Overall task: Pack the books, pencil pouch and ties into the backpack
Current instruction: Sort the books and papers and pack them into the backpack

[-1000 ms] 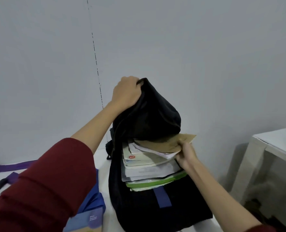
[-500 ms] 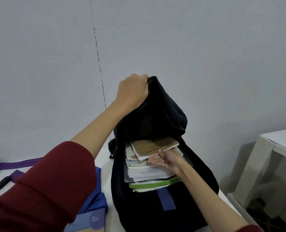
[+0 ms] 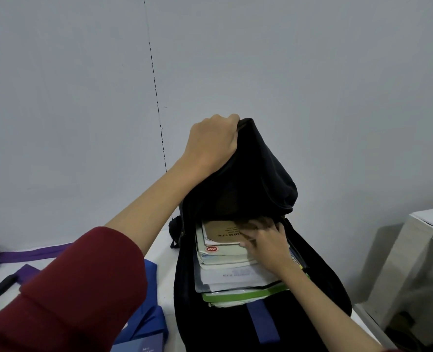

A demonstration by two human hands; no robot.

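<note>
Lying nearest on the counter (image 3: 160,252), a blue folded cloth (image 3: 146,308) sits just left of the backpack (image 3: 311,288), with a purple strap (image 3: 32,254) stretched toward the counter's left edge. The backpack stands upright at the counter's right side, its main compartment gaping toward the camera. Inside it the stack of books (image 3: 230,275) rests on a green-edged folder (image 3: 243,294). The right hand (image 3: 268,246) lies on top of the stack with thumb and fingers pinching the brown notebook (image 3: 223,233); half a second ago that notebook still stuck out past the opening, and a second ago it hung over the backpack's right side, while now it is pushed fully in under the flap. Farther back and higher, the left hand (image 3: 214,142) is clenched around the top of the backpack's black flap, holding it up as before.
</note>
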